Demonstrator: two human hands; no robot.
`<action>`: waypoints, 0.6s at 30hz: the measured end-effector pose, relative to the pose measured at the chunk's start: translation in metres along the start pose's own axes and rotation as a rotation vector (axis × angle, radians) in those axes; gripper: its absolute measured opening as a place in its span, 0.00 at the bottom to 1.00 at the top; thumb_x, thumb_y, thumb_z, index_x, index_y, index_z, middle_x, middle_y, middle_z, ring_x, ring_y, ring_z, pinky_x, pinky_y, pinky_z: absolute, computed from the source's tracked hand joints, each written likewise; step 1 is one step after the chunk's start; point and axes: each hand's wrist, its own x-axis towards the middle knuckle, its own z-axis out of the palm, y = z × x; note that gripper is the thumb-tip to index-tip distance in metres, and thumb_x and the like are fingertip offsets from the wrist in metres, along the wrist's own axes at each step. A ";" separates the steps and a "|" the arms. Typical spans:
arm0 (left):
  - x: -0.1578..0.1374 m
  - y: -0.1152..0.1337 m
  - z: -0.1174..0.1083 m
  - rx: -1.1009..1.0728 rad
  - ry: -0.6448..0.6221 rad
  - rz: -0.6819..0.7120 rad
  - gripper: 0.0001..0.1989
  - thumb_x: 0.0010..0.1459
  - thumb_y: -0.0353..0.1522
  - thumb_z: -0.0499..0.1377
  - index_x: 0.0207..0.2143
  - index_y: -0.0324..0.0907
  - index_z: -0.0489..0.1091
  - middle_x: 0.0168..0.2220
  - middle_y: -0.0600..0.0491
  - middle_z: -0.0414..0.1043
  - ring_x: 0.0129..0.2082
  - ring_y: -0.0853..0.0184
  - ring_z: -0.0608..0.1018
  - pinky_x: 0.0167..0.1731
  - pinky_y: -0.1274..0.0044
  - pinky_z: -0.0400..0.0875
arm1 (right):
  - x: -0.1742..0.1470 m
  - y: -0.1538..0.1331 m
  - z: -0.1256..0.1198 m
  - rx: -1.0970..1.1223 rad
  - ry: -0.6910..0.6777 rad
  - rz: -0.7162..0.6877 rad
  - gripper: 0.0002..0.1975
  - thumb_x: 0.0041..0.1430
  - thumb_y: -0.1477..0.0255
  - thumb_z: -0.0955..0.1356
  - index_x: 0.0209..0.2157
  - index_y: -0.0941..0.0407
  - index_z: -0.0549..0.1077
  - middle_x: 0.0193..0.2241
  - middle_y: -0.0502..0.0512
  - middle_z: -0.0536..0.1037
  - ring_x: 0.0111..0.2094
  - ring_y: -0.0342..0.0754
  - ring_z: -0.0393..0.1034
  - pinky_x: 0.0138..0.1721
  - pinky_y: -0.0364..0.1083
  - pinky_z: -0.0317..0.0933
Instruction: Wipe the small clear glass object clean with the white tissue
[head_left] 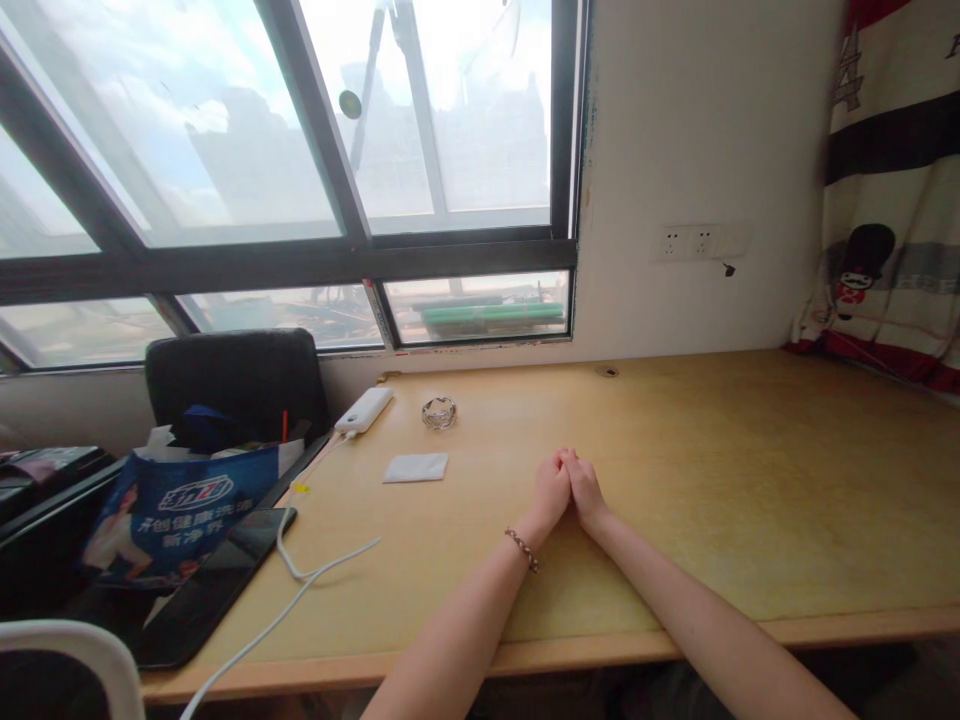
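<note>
Both of my hands rest together over the wooden table [697, 480], near its middle. My left hand [553, 490] is closed, its fingers meeting those of my right hand [586, 488], which is closed too. No object shows between them. A braided bracelet [523, 549] circles my left wrist. Left of my hands lies a flat white packet [415, 468], like a pack of tissues. Behind it stands a silvery openwork metal ring-shaped piece [439, 413], apart from my hands.
A white power bank [365, 410] lies at the table's left edge, its white cable [319, 572] trailing forward and off the front. Beyond that edge are a blue printed bag [187, 510], a black chair [236, 365] and a white curved frame [75, 640]. Wall sockets [688, 242] sit behind.
</note>
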 end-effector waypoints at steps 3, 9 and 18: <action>0.000 0.000 -0.001 0.022 -0.012 0.005 0.15 0.54 0.37 0.47 0.20 0.38 0.61 0.20 0.55 0.63 0.22 0.72 0.64 0.23 0.80 0.57 | -0.001 -0.001 0.001 0.028 -0.024 -0.008 0.16 0.47 0.59 0.63 0.19 0.58 0.66 0.18 0.49 0.68 0.22 0.43 0.61 0.26 0.41 0.56; -0.001 0.003 -0.002 0.030 -0.007 0.017 0.15 0.54 0.38 0.46 0.20 0.39 0.61 0.20 0.54 0.63 0.22 0.72 0.64 0.23 0.80 0.56 | -0.003 -0.005 0.002 0.032 -0.047 0.006 0.16 0.47 0.60 0.62 0.20 0.58 0.66 0.18 0.49 0.68 0.23 0.43 0.62 0.26 0.41 0.57; -0.002 0.011 -0.003 0.019 0.002 0.016 0.15 0.53 0.37 0.47 0.18 0.39 0.60 0.18 0.56 0.60 0.20 0.73 0.61 0.22 0.80 0.55 | -0.005 -0.008 0.002 0.069 -0.063 0.024 0.14 0.46 0.61 0.63 0.21 0.57 0.66 0.18 0.48 0.69 0.24 0.43 0.63 0.28 0.41 0.58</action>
